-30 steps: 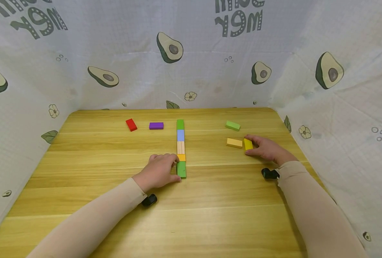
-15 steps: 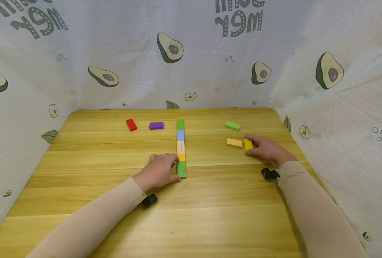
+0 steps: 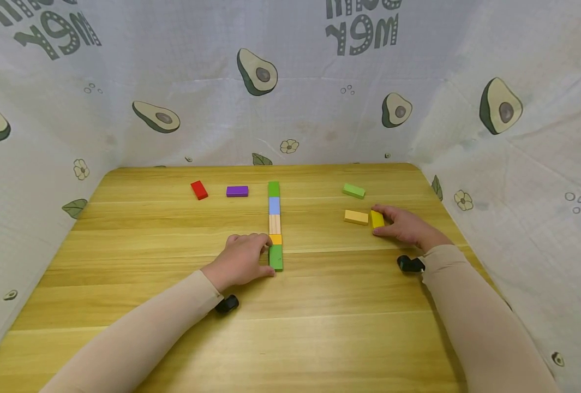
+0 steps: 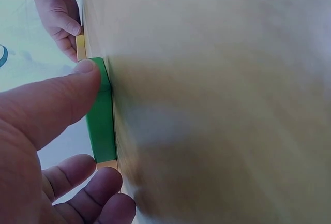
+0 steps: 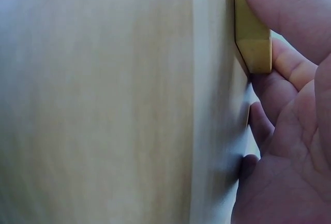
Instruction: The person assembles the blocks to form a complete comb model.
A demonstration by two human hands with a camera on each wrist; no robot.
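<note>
My left hand (image 3: 238,261) pinches a green wooden block (image 3: 276,259) lengthwise, thumb at its near end and fingers by its far end. This block is the near end of a straight row on the wooden table. Beyond it run an orange block (image 3: 276,239), a pale wood piece (image 3: 275,224), a blue block (image 3: 274,206) and another green block (image 3: 274,189). Out to the right, my right hand (image 3: 408,226) holds a yellow block (image 3: 377,219) between thumb and fingers, low at the tabletop. In the right wrist view the thumb lies along the yellow block (image 5: 253,53).
A light-orange block (image 3: 356,218) lies just left of the yellow one, and a light-green block (image 3: 354,191) farther back. Left of the row lie a purple block (image 3: 238,191) and a red block (image 3: 199,190). An avocado-print cloth (image 3: 319,120) surrounds the table's back and sides.
</note>
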